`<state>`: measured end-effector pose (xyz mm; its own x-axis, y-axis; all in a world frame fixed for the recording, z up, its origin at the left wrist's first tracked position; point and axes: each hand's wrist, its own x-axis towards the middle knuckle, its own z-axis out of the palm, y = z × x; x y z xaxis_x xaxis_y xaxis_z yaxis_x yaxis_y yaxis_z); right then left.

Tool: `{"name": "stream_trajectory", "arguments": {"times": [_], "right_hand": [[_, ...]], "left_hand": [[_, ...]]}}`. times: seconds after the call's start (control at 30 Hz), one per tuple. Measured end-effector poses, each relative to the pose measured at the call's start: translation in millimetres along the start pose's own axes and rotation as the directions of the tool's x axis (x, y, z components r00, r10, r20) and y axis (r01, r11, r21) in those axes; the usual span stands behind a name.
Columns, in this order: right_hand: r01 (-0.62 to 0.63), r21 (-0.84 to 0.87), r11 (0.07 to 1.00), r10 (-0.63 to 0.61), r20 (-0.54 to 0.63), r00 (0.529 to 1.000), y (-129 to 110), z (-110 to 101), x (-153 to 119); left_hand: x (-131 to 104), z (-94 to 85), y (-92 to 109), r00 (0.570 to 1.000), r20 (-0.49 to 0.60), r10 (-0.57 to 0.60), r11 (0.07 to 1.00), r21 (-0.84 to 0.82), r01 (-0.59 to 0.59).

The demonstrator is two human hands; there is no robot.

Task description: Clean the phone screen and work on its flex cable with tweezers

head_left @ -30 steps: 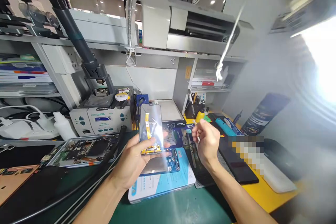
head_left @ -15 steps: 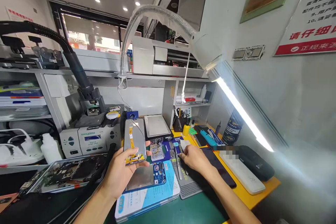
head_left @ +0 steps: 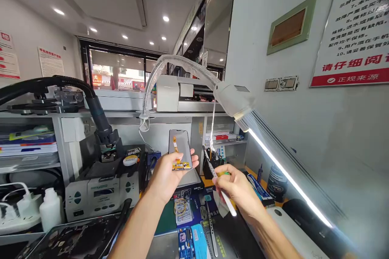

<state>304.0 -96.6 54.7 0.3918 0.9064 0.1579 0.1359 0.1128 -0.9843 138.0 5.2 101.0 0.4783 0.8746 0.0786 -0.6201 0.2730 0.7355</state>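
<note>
My left hand is closed around a phone screen, thumb on its back face and fingers along the far edge. The screen is held up and tilted, with an orange flex cable showing on that face. In my right hand, pinched between thumb and fingers, is a pair of metal tweezers, one end pointing up and the other down towards me. Below lies an opened blue phone body with its circuit board showing. A second pair of tweezers rests on the bench beside it.
Overhead arches a lit lamp. Left of me stand a soldering station, a white bottle and an opened laptop-like device. To the right are a spray can and a white slab. A pen holder stands behind.
My right hand has lifted tweezers from the bench mat. My left hand has raised the phone screen and moved it rightward in view. The head camera has tilted up.
</note>
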Motion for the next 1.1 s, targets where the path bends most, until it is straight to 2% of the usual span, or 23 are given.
{"name": "stream_trajectory", "arguments": {"times": [0.1, 0.2, 0.37, 0.47, 0.57, 0.63, 0.7, 0.77, 0.83, 0.93, 1.03, 1.1], "right_hand": [[0.081, 0.285, 0.955, -0.080, -0.016, 0.997, -31.7, 13.5, 1.4], [0.129, 0.497, 0.858, -0.117, -0.057, 0.992, -48.6, 31.1, 10.2], [0.111, 0.677, 0.727, -0.097, -0.059, 0.994, -61.8, 52.0, 37.8], [0.166, 0.689, 0.705, -0.132, -0.103, 0.986, -68.0, 57.1, 46.9], [0.307, 0.621, 0.721, -0.214, -0.222, 0.951, -70.0, 62.1, 43.8], [0.439, 0.537, 0.720, -0.286, -0.347, 0.893, -68.6, 66.6, 37.1], [0.552, 0.447, 0.704, -0.341, -0.469, 0.815, -65.9, 71.9, 29.6], [0.597, 0.388, 0.702, -0.379, -0.507, 0.774, -62.4, 77.7, 23.5], [0.593, 0.398, 0.700, -0.404, -0.464, 0.788, -58.3, 83.6, 19.5], [0.514, 0.508, 0.691, -0.366, -0.367, 0.855, -51.8, 90.2, 18.2], [0.381, 0.591, 0.711, -0.295, -0.241, 0.924, -49.0, 90.2, 21.7], [0.318, 0.612, 0.724, -0.289, -0.150, 0.946, -50.7, 87.0, 25.4]], "left_hand": [[2.4, -0.5, 5.6, 1.000, 0.007, 0.008, 1.000, -0.022, -0.008], [1.0, -3.3, 10.7, 1.000, 0.010, 0.016, 1.000, -0.013, -0.016], [-2.0, -7.4, 15.0, 0.999, 0.011, 0.045, 0.999, 0.000, -0.045], [-3.7, -5.7, 16.7, 0.997, 0.010, 0.077, 0.997, 0.002, -0.077], [-6.8, -1.5, 19.4, 0.995, 0.012, 0.095, 0.995, 0.010, -0.095], [-9.3, 1.1, 21.7, 0.994, 0.013, 0.106, 0.994, 0.014, -0.106], [-11.8, 2.6, 23.8, 0.994, 0.006, 0.109, 0.994, 0.012, -0.109], [-13.7, 3.1, 25.4, 0.994, -0.025, 0.103, 0.995, 0.001, -0.103], [-14.6, 3.1, 26.4, 0.993, -0.078, 0.086, 0.996, -0.013, -0.087], [-15.1, 3.1, 27.7, 0.990, -0.137, 0.045, 0.998, -0.046, -0.051], [-16.2, 2.8, 29.1, 0.995, -0.097, 0.004, 0.998, -0.066, -0.010], [-16.9, 2.0, 30.0, 0.997, -0.073, 0.029, 0.998, -0.047, -0.033]]}}
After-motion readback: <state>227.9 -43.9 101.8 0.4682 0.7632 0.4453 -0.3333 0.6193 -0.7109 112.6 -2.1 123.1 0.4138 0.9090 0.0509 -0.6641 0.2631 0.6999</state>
